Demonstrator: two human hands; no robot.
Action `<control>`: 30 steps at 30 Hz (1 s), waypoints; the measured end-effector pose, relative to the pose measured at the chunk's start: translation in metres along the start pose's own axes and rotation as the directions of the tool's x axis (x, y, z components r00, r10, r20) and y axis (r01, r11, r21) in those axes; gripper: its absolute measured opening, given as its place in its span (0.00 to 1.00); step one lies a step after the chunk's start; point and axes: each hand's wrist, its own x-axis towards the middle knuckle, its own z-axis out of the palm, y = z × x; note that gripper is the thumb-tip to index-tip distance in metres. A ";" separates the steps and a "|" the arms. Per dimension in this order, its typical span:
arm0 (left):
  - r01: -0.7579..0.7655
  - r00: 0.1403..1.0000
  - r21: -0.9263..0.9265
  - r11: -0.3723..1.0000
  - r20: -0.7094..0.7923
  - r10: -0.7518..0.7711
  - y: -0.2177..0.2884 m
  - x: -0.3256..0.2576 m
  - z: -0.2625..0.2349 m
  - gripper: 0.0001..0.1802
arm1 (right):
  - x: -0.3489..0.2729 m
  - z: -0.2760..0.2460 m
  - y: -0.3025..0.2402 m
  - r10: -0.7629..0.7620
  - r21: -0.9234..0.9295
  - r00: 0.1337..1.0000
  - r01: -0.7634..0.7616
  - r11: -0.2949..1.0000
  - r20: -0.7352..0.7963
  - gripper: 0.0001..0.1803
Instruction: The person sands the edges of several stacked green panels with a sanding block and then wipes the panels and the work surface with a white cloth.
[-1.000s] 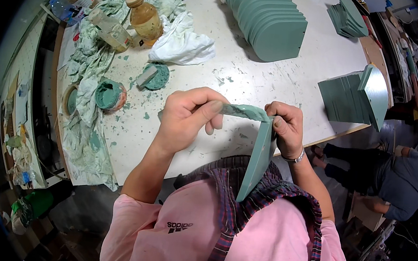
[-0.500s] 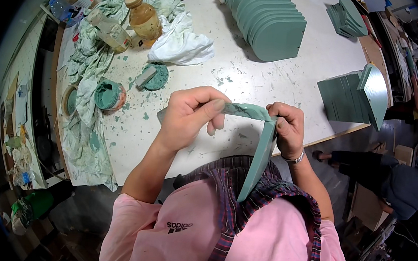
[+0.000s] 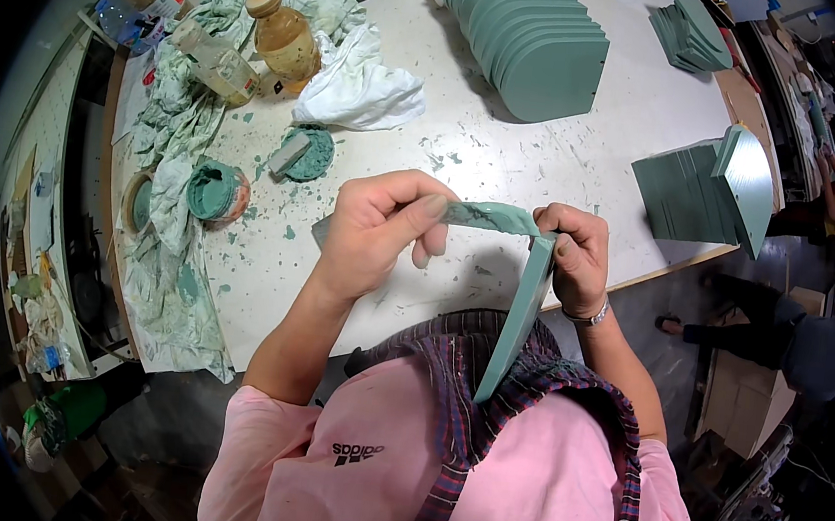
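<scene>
Green panel (image 3: 518,315) at frame centre, held edge-on above the table (image 3: 585,191) edge, lower end against the apron (image 3: 483,418). Left hand (image 3: 375,231) pinches a green strip (image 3: 487,217) along its top edge, thumb and forefinger closed. Right hand (image 3: 574,255) grips the panel's top corner, fingers curled tight. Risk: uneven pinch pressure wrinkles or misaligns the strip; loose right grip lets the panel slide off the apron. Putty tub (image 3: 215,191) sits left, panel stack (image 3: 530,35) top centre.

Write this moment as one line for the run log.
left hand: pinches green strip | right hand: holds green panel edge-up | green stack on table
</scene>
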 end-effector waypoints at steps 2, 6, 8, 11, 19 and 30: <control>0.005 1.000 0.002 1.000 -0.006 -0.005 0.000 0.000 0.000 0.11 | 0.000 0.000 0.000 0.002 -0.004 1.000 -0.002 1.000 -0.001 0.29; -0.002 1.000 -0.009 1.000 0.001 0.002 0.001 0.001 0.003 0.11 | 0.000 0.001 0.001 -0.003 -0.010 1.000 0.003 1.000 -0.006 0.29; 0.007 1.000 -0.006 1.000 0.008 -0.007 0.002 0.001 0.003 0.11 | 0.000 0.002 0.001 -0.005 -0.017 1.000 0.004 1.000 -0.017 0.29; -0.002 1.000 0.012 1.000 0.009 0.001 0.003 0.000 0.003 0.11 | 0.000 0.003 0.000 0.000 -0.019 1.000 0.000 1.000 -0.016 0.28; -0.008 1.000 0.045 0.999 0.010 0.008 0.003 0.002 0.004 0.11 | 0.000 0.002 0.002 0.023 -0.017 1.000 -0.023 1.000 -0.013 0.28; -0.054 0.980 -0.274 0.960 -0.200 -0.002 -0.013 -0.001 -0.011 0.10 | 0.006 -0.007 -0.022 -0.121 -0.283 0.953 0.039 0.958 -0.279 0.18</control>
